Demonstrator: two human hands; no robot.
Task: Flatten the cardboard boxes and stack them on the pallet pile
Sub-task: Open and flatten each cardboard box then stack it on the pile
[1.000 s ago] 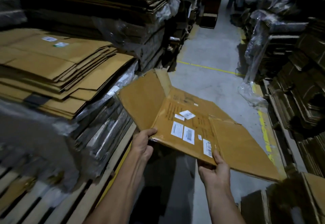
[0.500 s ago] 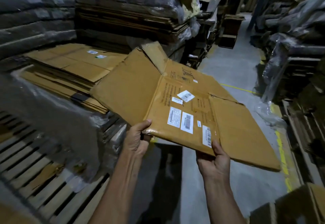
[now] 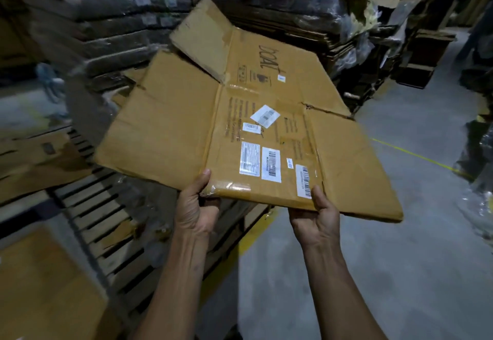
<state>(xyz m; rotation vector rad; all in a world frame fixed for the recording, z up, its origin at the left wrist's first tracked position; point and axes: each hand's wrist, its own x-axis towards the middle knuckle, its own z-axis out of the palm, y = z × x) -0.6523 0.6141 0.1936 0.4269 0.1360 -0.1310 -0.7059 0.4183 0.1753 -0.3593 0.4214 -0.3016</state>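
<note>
A flattened brown cardboard box (image 3: 173,131) with white barcode labels and spread flaps hangs level in front of me. My left hand (image 3: 196,206) grips its near edge at the left, thumb on top. At the right of that edge my right hand (image 3: 318,213) grips it, thumb on top beside a barcode label. The box's far flaps reach over the plastic-wrapped pile of flat cardboard (image 3: 114,46) behind it. The pile's top is hidden by the box.
Wooden pallet slats (image 3: 90,214) lie below the box at the left, with loose flat cardboard (image 3: 34,169) on them. More wrapped cardboard stacks (image 3: 333,19) stand behind. Grey concrete floor (image 3: 400,259) with a yellow line (image 3: 416,155) opens to the right.
The box has moved up and to the left, over the pallet side, and lies flatter. My view has turned left. Both hands keep the same hold on the near edge.
</note>
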